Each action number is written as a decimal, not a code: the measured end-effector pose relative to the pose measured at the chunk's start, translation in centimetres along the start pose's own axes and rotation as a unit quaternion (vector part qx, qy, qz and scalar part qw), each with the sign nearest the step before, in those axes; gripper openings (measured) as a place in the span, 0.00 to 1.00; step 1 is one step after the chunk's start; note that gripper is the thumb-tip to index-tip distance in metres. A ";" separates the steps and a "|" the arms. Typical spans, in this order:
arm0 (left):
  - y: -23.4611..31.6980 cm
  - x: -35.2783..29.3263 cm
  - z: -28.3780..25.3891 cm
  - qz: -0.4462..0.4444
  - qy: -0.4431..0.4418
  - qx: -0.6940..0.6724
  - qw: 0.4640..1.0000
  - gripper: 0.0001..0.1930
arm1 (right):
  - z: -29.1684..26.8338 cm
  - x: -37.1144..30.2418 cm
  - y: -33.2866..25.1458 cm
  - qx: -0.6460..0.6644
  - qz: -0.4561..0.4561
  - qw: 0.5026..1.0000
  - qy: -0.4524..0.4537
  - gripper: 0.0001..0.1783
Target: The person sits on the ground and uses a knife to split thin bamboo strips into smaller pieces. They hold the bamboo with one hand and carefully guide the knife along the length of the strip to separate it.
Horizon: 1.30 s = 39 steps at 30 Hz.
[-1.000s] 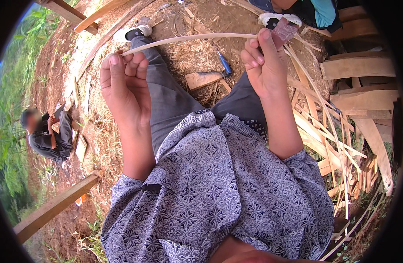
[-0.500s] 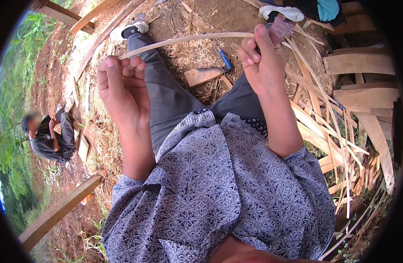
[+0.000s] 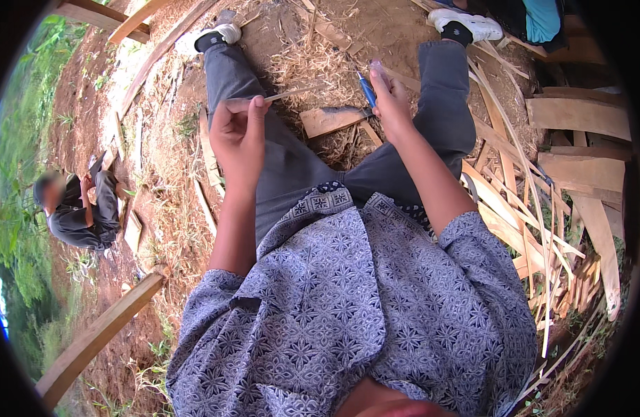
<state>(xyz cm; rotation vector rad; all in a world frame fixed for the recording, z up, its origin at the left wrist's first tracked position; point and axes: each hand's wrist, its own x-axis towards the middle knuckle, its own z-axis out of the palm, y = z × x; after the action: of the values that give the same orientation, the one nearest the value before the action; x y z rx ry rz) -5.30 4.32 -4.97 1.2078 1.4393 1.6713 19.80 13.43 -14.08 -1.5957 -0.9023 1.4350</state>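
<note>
My left hand (image 3: 240,135) pinches the near end of a thin, pale wooden strip (image 3: 295,92) between thumb and fingers. The strip points away to the right, and its far end is free of my other hand. To the right, my right hand (image 3: 393,108) is closed, thumb up, on a piece of sandpaper (image 3: 375,65); only a small pinkish edge shows above the thumb. Just beside that hand, a blue-handled tool (image 3: 366,90) with a thin shaft lies on the ground. A wood block (image 3: 330,121) with a dark edge rests between my legs.
Long, loose wooden strips (image 3: 518,167) and offcuts pile up on the right, near curved planks (image 3: 580,118). Shavings (image 3: 309,66) cover the ground ahead. A wooden beam (image 3: 101,337) slants in at lower left. Another person (image 3: 80,208) sits farther off at left.
The strip spanned both hands before; now only my left hand holds it. My left hand has moved right, and my right hand has dropped lower and slightly left, its sandpaper turned edge-on.
</note>
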 end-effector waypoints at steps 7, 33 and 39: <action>-3.6 -4.2 -0.4 -0.036 -0.048 0.189 0.980 0.08 | 0.2 0.4 6.5 -0.161 0.000 0.978 -0.131 0.22; 2.3 -3.2 -2.1 0.008 -0.296 0.445 0.845 0.11 | 3.3 -4.7 7.2 -0.213 -0.091 0.898 -0.375 0.25; 1.4 -1.2 -2.1 0.165 -0.345 0.434 0.816 0.13 | 3.8 -6.6 7.5 -0.232 -0.111 0.877 -0.406 0.29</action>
<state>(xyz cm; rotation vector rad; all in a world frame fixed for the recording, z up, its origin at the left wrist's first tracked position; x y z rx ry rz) -6.59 2.12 -3.83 2.3584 1.5543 0.4998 15.29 4.66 -18.13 -1.0950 -1.9710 1.8285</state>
